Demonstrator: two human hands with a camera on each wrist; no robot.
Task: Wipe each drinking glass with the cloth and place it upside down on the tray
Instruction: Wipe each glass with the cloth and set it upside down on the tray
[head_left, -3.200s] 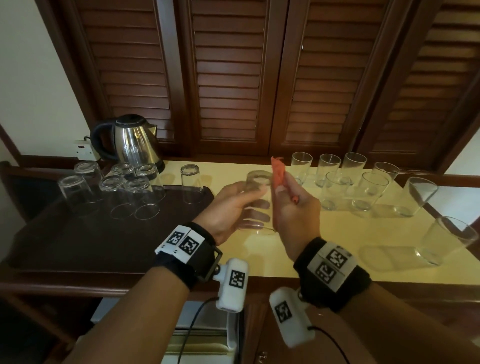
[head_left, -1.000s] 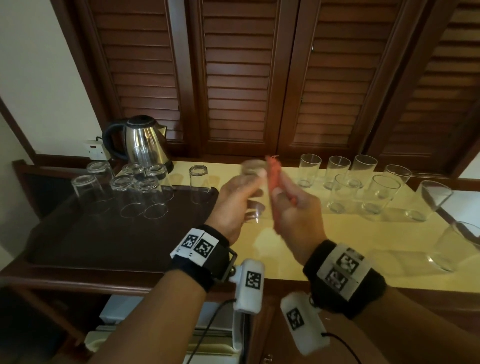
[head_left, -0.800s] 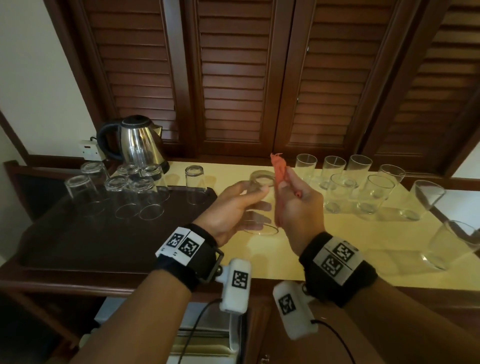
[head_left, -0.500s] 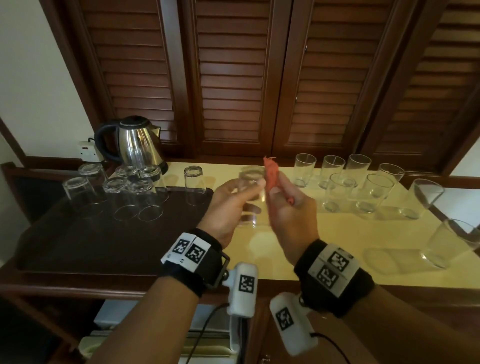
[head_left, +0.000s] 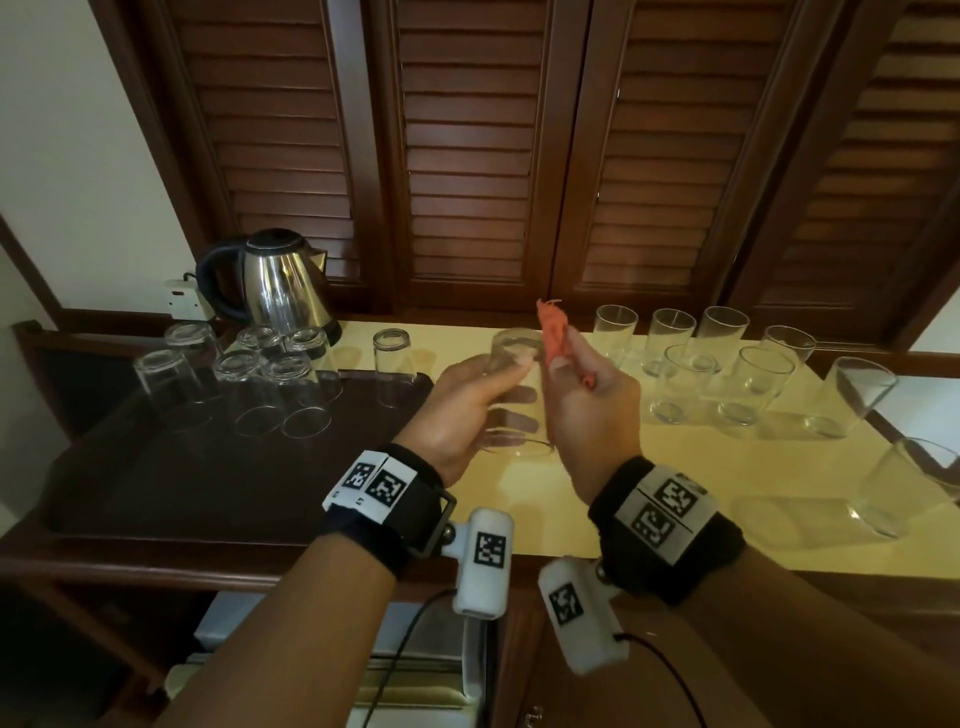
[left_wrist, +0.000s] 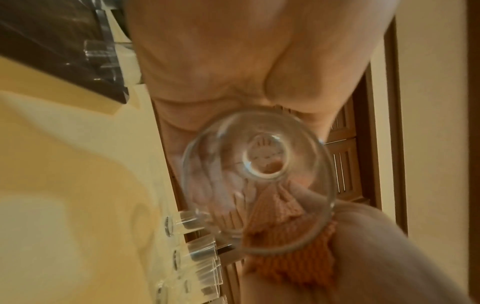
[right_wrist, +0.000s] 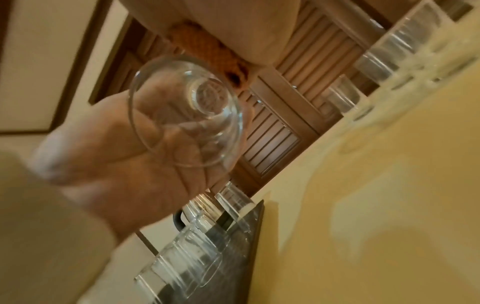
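My left hand grips a clear drinking glass above the yellow counter, base up and rim down. My right hand pinches an orange cloth and holds it against the glass's right side. In the left wrist view the glass faces the camera mouth first, with the cloth at its rim. The right wrist view shows the glass in the left palm, under the cloth. Several glasses stand upside down on the dark tray at the left.
Several upright glasses stand along the right of the yellow counter, two near its right edge. A steel kettle sits behind the tray. One inverted glass stands at the tray's back right corner. Louvred wooden doors rise behind.
The glass stays in my left hand while both hands shift slightly up and down; the cloth in my right hand rubs along the side of the glass.
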